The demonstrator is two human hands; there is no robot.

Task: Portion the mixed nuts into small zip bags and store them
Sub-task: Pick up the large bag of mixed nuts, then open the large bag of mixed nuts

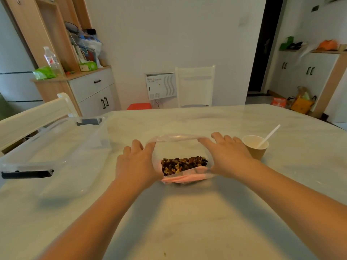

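A clear zip bag (178, 147) stands upright on the marble table (187, 212), its lower part filled with mixed nuts (185, 164). A pink strip shows along its bottom. My left hand (136, 162) grips the bag's left side, the index finger reaching the top edge. My right hand (228, 155) holds the right side, fingers spread, with the forefinger on the top rim. The bag's mouth is bent over between my fingertips.
A large clear plastic storage box (62, 147) with black latches sits to the left. A brown paper cup (256, 147) with a white spoon stands right of my right hand. White chairs stand at the far and left edges.
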